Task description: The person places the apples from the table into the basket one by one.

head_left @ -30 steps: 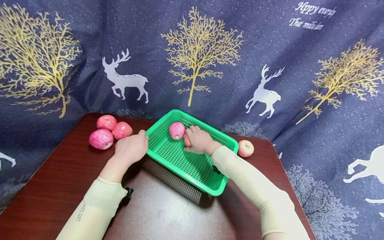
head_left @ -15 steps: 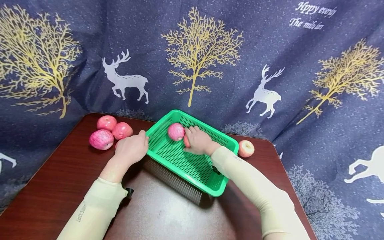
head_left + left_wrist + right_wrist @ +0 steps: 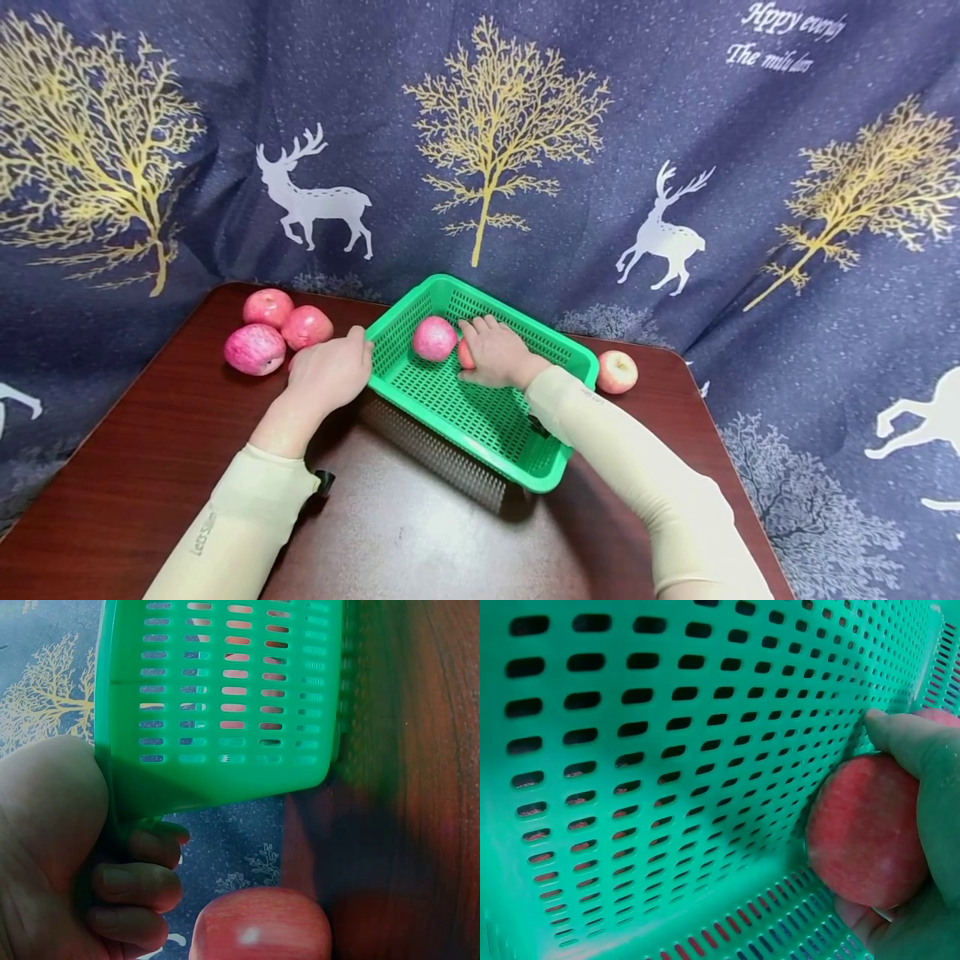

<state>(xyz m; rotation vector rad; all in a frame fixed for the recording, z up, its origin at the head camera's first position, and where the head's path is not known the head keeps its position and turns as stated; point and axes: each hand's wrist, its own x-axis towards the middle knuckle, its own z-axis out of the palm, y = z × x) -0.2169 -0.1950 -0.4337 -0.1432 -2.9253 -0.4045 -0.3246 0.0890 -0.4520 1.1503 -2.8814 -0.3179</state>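
A green perforated plastic basket (image 3: 420, 411) sits on the table, its left end gripped by my left hand (image 3: 332, 367). In the left wrist view the fingers (image 3: 139, 889) curl at the rim. Inside the basket my right hand (image 3: 498, 354) holds a red apple (image 3: 870, 831), with fingers and thumb around it, low against the basket wall. Another pinkish apple (image 3: 434, 338) lies on the basket floor, just left of that hand. Much of the held apple is covered by the hand in the head view.
Several apples cluster at the table's back left, among them a streaky pink apple (image 3: 255, 350) and a red apple (image 3: 307, 327). One pale red apple (image 3: 617, 372) rests right of the basket. A dark printed cloth (image 3: 480, 150) hangs behind the brown table (image 3: 135, 467).
The loose apple in the basket has rolled left and toward the near side, away from my right hand. Both hands have stayed nearly in place.
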